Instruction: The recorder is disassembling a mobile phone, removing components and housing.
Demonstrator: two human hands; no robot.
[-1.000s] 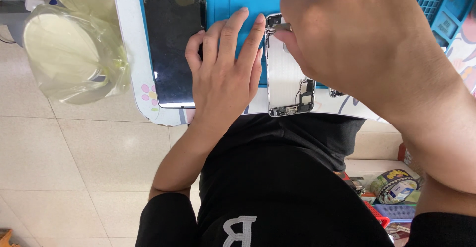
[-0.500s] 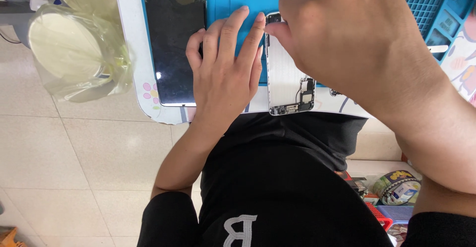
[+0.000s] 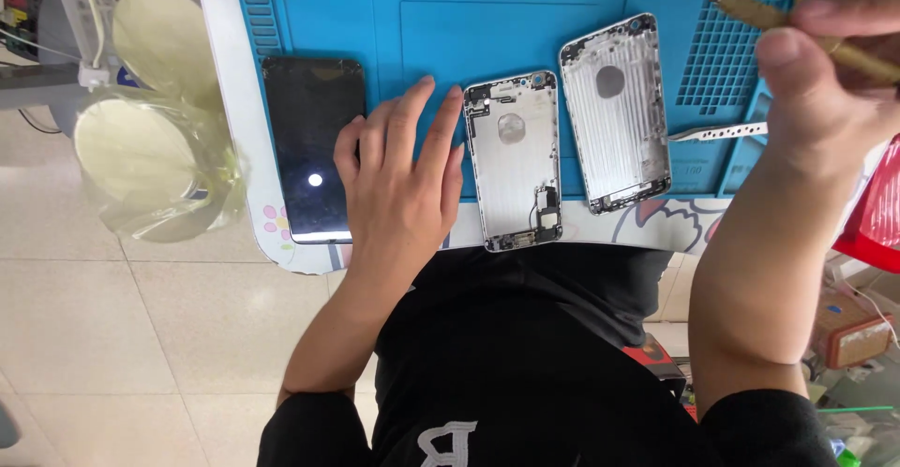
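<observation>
Silver phone shells (image 3: 514,159), two, black screen (image 3: 313,148), one

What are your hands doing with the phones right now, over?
Left hand flat on blue mat, beside open phone shell. Right hand gripping brass-coloured tool. Second shell and tweezers untouched nearby.

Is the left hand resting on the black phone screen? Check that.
No, the left hand lies flat on the blue mat between the black screen and a phone housing.

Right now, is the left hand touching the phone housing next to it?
Touching. In the head view, the left hand lies flat on the blue mat, its outer finger pressed against the phone housing edge, no gap visible.
</observation>
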